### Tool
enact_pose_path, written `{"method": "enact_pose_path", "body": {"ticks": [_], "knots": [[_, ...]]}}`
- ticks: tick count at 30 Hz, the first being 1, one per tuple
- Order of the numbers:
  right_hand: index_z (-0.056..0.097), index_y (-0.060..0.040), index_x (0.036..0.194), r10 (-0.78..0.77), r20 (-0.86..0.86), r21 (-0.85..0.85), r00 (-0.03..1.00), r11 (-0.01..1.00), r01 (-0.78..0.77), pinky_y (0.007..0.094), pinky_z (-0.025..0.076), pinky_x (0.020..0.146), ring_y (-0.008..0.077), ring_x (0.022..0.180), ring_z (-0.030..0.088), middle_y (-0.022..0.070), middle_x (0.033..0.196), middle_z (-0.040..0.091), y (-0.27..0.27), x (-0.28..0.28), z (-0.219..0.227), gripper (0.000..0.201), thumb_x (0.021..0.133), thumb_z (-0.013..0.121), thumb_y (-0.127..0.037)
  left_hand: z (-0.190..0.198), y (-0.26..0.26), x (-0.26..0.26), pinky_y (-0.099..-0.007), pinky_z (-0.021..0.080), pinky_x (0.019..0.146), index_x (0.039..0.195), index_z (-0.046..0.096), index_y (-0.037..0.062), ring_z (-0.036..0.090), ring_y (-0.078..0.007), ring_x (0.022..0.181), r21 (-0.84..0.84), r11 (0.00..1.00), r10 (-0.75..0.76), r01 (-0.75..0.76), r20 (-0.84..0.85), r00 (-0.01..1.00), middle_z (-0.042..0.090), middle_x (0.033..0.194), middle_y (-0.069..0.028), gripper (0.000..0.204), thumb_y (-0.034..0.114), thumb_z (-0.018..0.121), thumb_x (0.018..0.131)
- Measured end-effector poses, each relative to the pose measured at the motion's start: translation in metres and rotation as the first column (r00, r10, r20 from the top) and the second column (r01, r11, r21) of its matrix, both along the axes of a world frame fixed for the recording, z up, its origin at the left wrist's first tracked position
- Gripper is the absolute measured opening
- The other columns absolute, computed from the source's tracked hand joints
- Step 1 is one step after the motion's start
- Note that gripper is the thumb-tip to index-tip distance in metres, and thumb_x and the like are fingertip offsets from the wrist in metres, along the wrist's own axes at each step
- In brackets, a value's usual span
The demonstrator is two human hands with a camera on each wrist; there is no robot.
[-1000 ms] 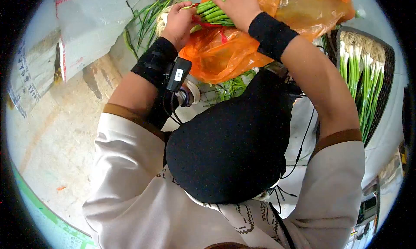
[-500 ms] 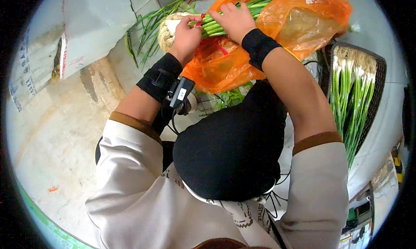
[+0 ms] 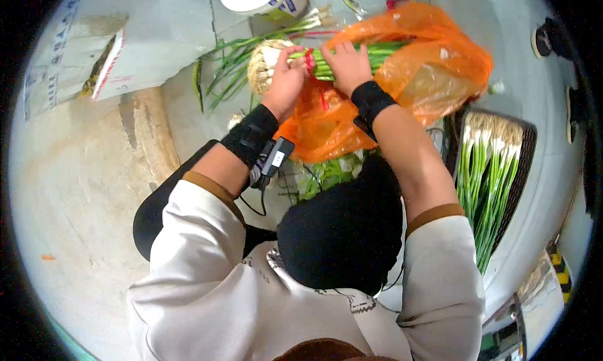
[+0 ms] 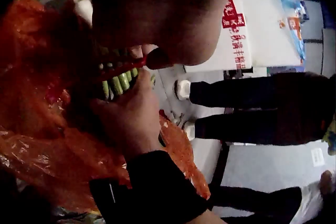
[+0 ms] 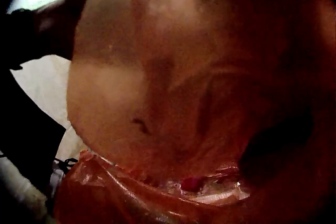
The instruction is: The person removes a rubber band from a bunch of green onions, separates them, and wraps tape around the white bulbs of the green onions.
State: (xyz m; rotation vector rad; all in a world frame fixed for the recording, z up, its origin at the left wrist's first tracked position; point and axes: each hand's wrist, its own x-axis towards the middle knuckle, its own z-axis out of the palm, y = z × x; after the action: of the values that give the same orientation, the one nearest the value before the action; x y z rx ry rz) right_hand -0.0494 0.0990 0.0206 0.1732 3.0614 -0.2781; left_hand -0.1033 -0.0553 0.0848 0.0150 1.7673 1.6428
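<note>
Central object: a bundle of spring onions (image 3: 267, 63) lies over the near edge of an orange plastic bag (image 3: 440, 78) on the floor (image 3: 182, 132), its roots toward nine o'clock, its leaves toward three.
Binding: a red tie (image 3: 309, 61) crosses the stems just beside the white bulbs.
Left hand (image 3: 287, 89): at the bulb end; its fingers pinch the red tie against the bundle.
Right hand (image 3: 350, 66): on the green stems, toward three o'clock from the left hand; its fingers reach over the stems and grasp them.
Bag: orange and translucent, crumpled below the stems and spreading toward four o'clock from the tie.
Basket (image 3: 526, 166): dark-walled, at four o'clock from the bundle; a second batch of onions (image 3: 487, 179) lies in it, roots toward twelve, leaves toward six.
Loose stalks (image 3: 235, 72): strewn at nine o'clock, near the roots.
Bucket (image 3: 282, 4): white, at eleven o'clock, apart from the bundle.
Leafy greens (image 3: 333, 172): at six o'clock, just beyond the bag's near edge.
Right-wrist view: mostly blurred skin above orange plastic; finger positions cannot be told from it.
</note>
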Motion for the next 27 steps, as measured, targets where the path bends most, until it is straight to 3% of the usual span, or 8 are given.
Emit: {"method": "enact_pose_path", "body": {"ticks": [8, 11, 16, 19, 22, 23, 26, 27], "knots": [[0.058, -0.0143, 0.135, -0.035, -0.229, -0.272, 0.973, 0.962, -0.03, 0.0544, 0.038, 0.106, 0.0347, 0.133, 0.043, 0.017, 0.137, 0.051, -0.016, 0.015, 0.044, 0.063, 0.076, 0.082, -0.017, -0.02, 0.009, -0.009, -0.0312, 0.044, 0.098, 0.143, 0.035, 0.0117, 0.051, -0.0239, 0.127, 0.241, 0.953, 0.157, -0.185, 0.128, 0.979, 0.051, 0.139, -0.0148, 0.057, -0.008, 0.044, 0.09], [0.062, -0.0018, 0.122, -0.147, -0.071, -0.767, 0.987, 0.64, 0.041, 0.038, 0.054, 0.081, 0.0283, 0.09, 0.066, 0.013, 0.098, 0.067, -0.015, -0.005, 0.012, 0.038, 0.09, 0.074, -0.019, -0.03, 0.004, -0.003, -0.0323, 0.045, 0.098, 0.143, 0.036, 0.0094, 0.054, -0.0223, 0.119, 0.252, 0.948, 0.159, -0.194, 0.153, 0.975, 0.052, 0.136, -0.0113, 0.055, -0.007, 0.044, 0.091], [0.065, 0.0, 0.108, -0.013, 0.357, -0.877, 0.934, 0.34, 0.34, 0.03, 0.054, 0.07, 0.0127, 0.081, 0.063, 0.0033, 0.094, 0.065, -0.012, -0.022, -0.028, 0.017, 0.097, 0.065, -0.013, -0.041, 0.007, 0.023, -0.0325, 0.044, 0.099, 0.142, 0.041, 0.0067, 0.052, -0.0221, 0.12, 0.295, 0.904, 0.29, -0.31, 0.111, 0.95, 0.054, 0.132, -0.0141, 0.051, 0.0, 0.048, 0.092], [0.066, -0.0033, 0.111, -0.072, 0.602, -0.789, 0.795, -0.211, 0.577, 0.0299, 0.053, 0.066, 0.0152, 0.076, 0.064, 0.0043, 0.095, 0.068, -0.027, -0.015, 0.006, 0.017, 0.101, 0.06, -0.015, -0.053, -0.009, 0.026, -0.0297, 0.05, 0.084, 0.145, 0.036, 0.0023, 0.061, -0.0179, 0.104, -0.013, 0.996, 0.08, -0.084, -0.167, 0.983, 0.053, 0.138, -0.0147, 0.046, 0.002, 0.045, 0.099], [0.061, -0.0069, 0.11, -0.144, 0.687, -0.723, 0.712, -0.232, 0.65, 0.0307, 0.055, 0.066, 0.0153, 0.078, 0.065, 0.0028, 0.097, 0.064, -0.04, -0.013, 0.034, 0.013, 0.102, 0.059, -0.017, -0.039, -0.025, 0.04, -0.0323, 0.053, 0.082, 0.146, 0.035, 0.0008, 0.064, -0.0209, 0.101, 0.05, 0.961, 0.276, -0.274, -0.042, 0.96, 0.057, 0.127, -0.0165, 0.049, -0.003, 0.044, 0.098], [0.057, -0.0105, 0.108, -0.12, 0.693, -0.712, 0.71, -0.264, 0.65, 0.0319, 0.056, 0.067, 0.0156, 0.083, 0.065, 0.0021, 0.099, 0.061, -0.035, -0.012, 0.026, 0.009, 0.103, 0.057, -0.018, -0.079, -0.022, 0.049, -0.0354, 0.054, 0.086, 0.143, 0.04, -0.0008, 0.064, -0.0225, 0.101, -0.112, 0.897, 0.351, -0.427, -0.407, 0.844, 0.059, 0.114, -0.016, 0.049, -0.008, 0.044, 0.095], [0.056, -0.0139, 0.109, -0.072, 0.745, -0.644, 0.663, -0.337, 0.687, 0.0314, 0.055, 0.067, 0.0167, 0.089, 0.063, 0.0013, 0.103, 0.062, -0.032, -0.014, 0.038, 0.01, 0.106, 0.054, -0.022, -0.093, -0.023, 0.066, -0.0365, 0.054, 0.088, 0.138, 0.048, -0.0011, 0.064, -0.0249, 0.102, -0.074, 0.976, 0.15, -0.207, -0.464, 0.873, 0.059, 0.111, -0.0158, 0.049, -0.011, 0.046, 0.09], [0.056, -0.0139, 0.109, -0.073, 0.748, -0.643, 0.659, -0.324, 0.694, 0.0314, 0.055, 0.067, 0.0167, 0.089, 0.063, 0.0013, 0.103, 0.062, -0.032, -0.014, 0.038, 0.01, 0.106, 0.054, -0.022, -0.093, -0.021, 0.065, -0.0445, 0.05, 0.093, 0.137, 0.051, 0.0011, 0.06, -0.0392, 0.107, -0.074, 0.975, 0.159, -0.209, -0.424, 0.892, 0.053, 0.12, -0.0227, 0.049, -0.008, 0.052, 0.089]]}}
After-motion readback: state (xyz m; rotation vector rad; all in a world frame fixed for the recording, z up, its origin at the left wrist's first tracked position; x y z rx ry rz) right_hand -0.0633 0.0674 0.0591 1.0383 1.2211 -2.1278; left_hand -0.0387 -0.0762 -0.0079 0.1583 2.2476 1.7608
